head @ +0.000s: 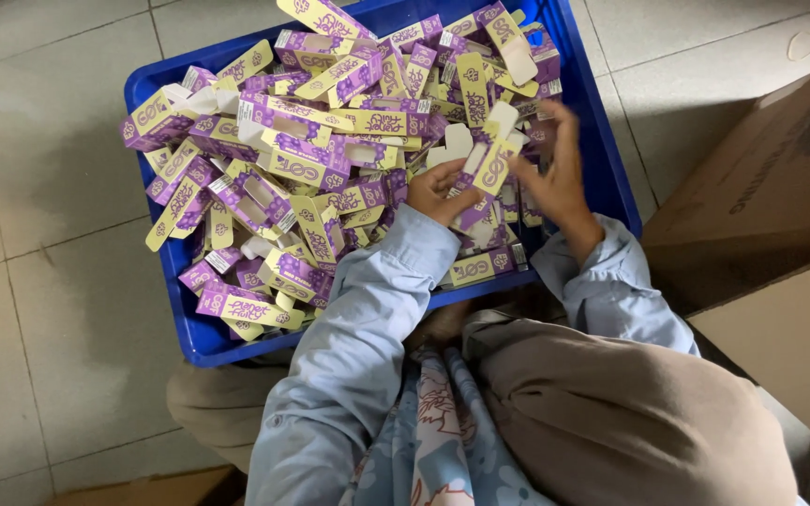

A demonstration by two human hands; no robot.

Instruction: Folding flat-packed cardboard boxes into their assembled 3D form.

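A blue plastic crate (167,309) sits on the floor in front of me, heaped with several small purple and yellow cardboard boxes (274,159), most of them flat or half folded. My left hand (439,190) and my right hand (555,173) meet over the crate's right side. Together they hold one purple and yellow box (491,161) with its white flaps sticking up. My left fingers pinch its lower end, my right fingers curl around its upper side. Light blue sleeves cover both forearms.
A large brown cardboard carton (761,215) stands open at the right, close to my right elbow. Grey floor tiles (49,169) surround the crate. My knees in brown cloth fill the bottom of the view. A yellow object shows at the left edge.
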